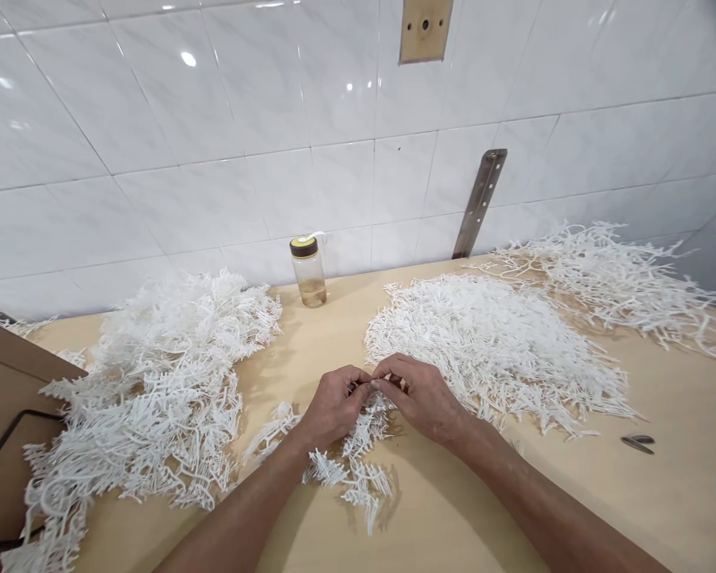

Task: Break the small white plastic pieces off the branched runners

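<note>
Both hands meet over the table, fingertips almost touching. My left hand (332,407) is closed, with white branched plastic-looking strands (367,436) at its fingers and hanging below them. My right hand (422,395) pinches thumb and finger together against the left fingertips; whatever is between them is too small to make out. Loose branched bits (363,481) lie or hang just below the hands. Right beyond my right hand spreads a pile of short, separate white pieces (489,338). Left of my left hand rises a heap of tangled branched strands (167,382).
A bottle (311,278) with a dark and yellow lid stands near the tiled wall (227,191). Long bare white stems (620,278) lie at the back right. A small dark metal-looking piece (638,444) rests on the table at right. A cardboard box (12,398) borders the left side.
</note>
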Tool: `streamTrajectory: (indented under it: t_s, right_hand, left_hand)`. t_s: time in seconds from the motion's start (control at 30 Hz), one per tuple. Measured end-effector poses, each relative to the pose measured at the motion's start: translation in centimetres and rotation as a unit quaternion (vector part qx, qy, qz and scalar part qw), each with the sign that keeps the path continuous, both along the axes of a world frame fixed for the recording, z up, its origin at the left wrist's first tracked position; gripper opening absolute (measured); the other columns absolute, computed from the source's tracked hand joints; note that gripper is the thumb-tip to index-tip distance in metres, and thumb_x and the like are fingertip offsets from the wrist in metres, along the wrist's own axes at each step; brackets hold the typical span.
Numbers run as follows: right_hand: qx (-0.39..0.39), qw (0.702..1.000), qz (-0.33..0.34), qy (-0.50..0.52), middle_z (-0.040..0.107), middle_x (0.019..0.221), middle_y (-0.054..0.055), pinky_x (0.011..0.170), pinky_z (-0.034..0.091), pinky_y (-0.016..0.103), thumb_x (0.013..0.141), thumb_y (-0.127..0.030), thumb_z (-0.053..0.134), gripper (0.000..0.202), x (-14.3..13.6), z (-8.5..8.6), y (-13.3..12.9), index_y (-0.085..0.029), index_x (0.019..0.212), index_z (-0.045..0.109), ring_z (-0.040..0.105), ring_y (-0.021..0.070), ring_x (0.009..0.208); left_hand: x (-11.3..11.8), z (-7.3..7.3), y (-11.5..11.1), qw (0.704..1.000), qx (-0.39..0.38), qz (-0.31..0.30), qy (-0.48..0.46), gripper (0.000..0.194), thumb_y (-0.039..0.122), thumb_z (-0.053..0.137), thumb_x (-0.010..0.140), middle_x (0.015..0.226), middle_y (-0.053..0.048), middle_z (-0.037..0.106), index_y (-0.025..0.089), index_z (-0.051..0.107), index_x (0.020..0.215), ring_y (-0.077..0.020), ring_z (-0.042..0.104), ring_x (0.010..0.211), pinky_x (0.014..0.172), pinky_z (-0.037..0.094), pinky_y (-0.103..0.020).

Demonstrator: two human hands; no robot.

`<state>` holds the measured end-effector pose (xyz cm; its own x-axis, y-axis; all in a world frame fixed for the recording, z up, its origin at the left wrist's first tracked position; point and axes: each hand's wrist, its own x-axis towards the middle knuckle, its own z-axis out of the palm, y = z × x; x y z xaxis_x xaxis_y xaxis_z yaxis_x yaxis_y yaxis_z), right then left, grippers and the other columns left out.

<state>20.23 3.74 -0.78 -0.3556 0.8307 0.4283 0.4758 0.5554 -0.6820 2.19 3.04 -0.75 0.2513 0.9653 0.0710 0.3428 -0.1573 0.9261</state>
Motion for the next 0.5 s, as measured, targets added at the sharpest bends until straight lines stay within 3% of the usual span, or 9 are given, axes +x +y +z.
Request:
streamTrajectory:
  t_s: [0.23,0.37,0.5]
  right_hand:
    - [0.015,0.999,-0.032,-0.029,0.067,0.080,0.003,0.064,0.044,0.028,0.091,-0.025,0.053,0.016,-0.10,0.23,-0.05,-0.020,0.080,0.064,0.060,0.0159,0.069]
    - [-0.022,0.996,-0.065,-0.050,0.063,0.068,0.001,0.060,0.040,0.028,0.090,-0.025,0.052,0.021,-0.44,0.03,0.01,-0.019,0.072,0.060,0.055,0.0158,0.063]
    - [-0.046,0.982,-0.180,-0.025,0.058,0.062,0.001,0.053,0.036,0.027,0.087,-0.026,0.051,0.022,-0.06,-0.49,0.79,-0.020,0.066,0.053,0.051,0.0155,0.057]
  left_hand:
    - [0.08,0.23,-0.28,0.998,0.042,-0.011,0.051,0.017,0.022,0.053,0.084,0.074,0.000,0.064,0.017,0.069,0.083,-0.0132,0.052,0.068,0.064,0.040,-0.025]
    - [0.13,0.39,-0.41,0.996,0.060,-0.008,0.069,0.014,0.019,0.053,0.082,0.067,0.001,0.059,0.017,0.065,0.075,-0.0124,0.049,0.063,0.062,0.039,-0.025]
    - [0.11,0.48,-0.65,0.997,0.054,-0.009,0.045,0.012,0.020,0.057,0.080,0.063,0.002,0.056,0.017,0.064,0.071,-0.0119,0.047,0.060,0.059,0.038,-0.024]
